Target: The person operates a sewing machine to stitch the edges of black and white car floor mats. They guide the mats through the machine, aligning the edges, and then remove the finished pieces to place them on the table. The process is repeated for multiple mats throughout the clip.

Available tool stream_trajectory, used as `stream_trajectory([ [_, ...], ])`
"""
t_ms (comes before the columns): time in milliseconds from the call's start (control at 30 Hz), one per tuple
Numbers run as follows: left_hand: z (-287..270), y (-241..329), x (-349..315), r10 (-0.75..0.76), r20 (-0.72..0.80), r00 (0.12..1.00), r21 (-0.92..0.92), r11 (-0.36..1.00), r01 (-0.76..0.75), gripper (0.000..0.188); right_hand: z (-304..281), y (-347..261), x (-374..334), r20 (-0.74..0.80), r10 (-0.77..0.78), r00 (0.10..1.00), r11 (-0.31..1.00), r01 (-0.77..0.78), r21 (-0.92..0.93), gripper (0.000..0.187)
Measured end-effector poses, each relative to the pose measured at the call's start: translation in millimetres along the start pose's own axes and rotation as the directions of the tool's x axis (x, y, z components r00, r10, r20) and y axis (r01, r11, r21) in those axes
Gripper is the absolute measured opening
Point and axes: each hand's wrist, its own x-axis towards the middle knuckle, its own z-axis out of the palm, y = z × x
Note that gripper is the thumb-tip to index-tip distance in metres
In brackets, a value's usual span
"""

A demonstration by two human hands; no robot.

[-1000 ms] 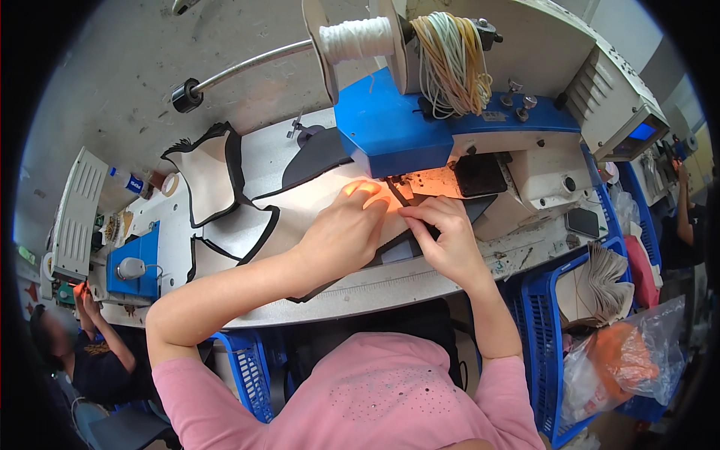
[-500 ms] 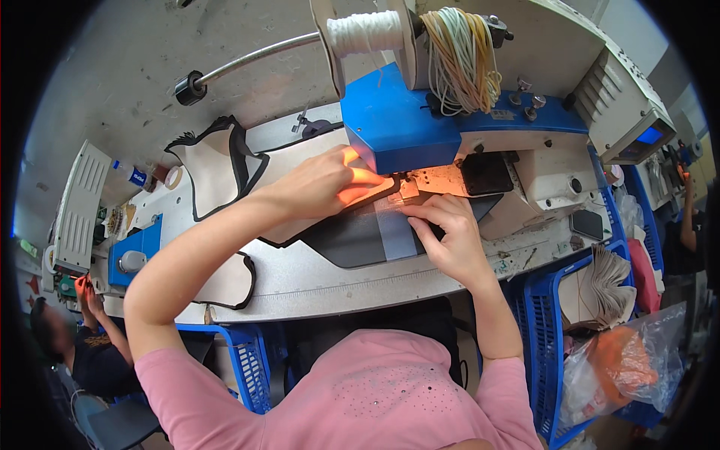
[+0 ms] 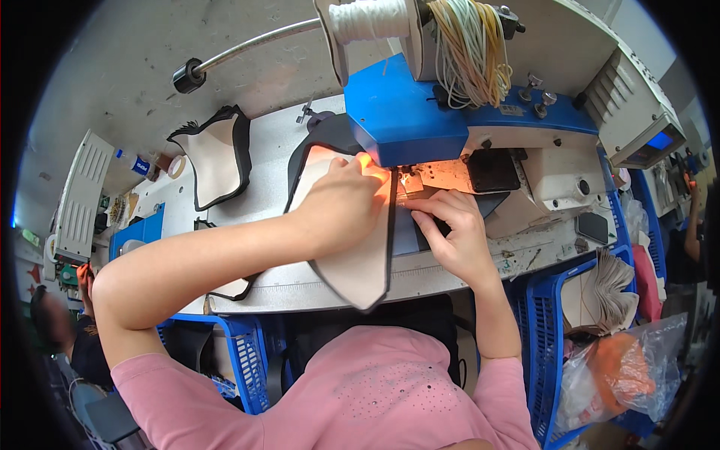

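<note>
In the head view, the left hand (image 3: 341, 199) is pressing flat, fingers spread, on a beige fabric panel with black trim (image 3: 360, 259) lying on the grey worktable (image 3: 270, 150) under the blue sewing machine (image 3: 409, 112). The right hand (image 3: 454, 232) is resting fingers together beside the needle, on the panel's edge. A blue crate (image 3: 551, 300) is holding stacked pale pieces (image 3: 604, 289); a clear bag (image 3: 637, 371) is holding something orange.

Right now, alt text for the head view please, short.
Looking down from the head, a person in a pink top feeds a beige, black-edged fabric piece under the lit needle area of a blue and white sewing machine; the left hand presses it flat, the right hand guides its edge. A similar cut piece lies further left on the table.
</note>
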Motion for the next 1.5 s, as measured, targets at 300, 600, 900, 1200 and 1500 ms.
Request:
stream_trajectory([
  [300, 6, 5, 5, -0.013, -0.042, 0.999, 0.099, 0.995, 0.017, 0.037, -4, -4, 0, 0.109, -0.027, 0.994, 0.995, 0.037, -0.098, 0.019],
  [600, 19, -31, 44, 0.066, -0.305, 0.95, 0.165, 0.986, -0.015, 0.026, 0, -6, 7, 0.123, 0.024, 0.992, 0.989, -0.005, -0.144, 0.017],
  [900, -5, -65, 77, 0.01, -0.259, 0.966, 0.079, 0.997, 0.011, 0.037, 12, 1, 18, 0.101, -0.027, 0.995, 0.943, 0.059, -0.326, 0.02],
  [1200, 18, -129, 70, -0.335, -0.407, 0.849, -0.684, 0.729, -0.04, 0.046, 10, 2, 15, 0.07, 0.002, 0.998, 0.962, 0.017, -0.272, 0.022],
  [1500, 25, -119, -61, -0.421, -0.416, 0.806, -0.903, 0.088, -0.42, 0.043, 12, -11, 14, 0.089, -0.047, 0.995, 0.999, 0.046, 0.014, 0.012],
])
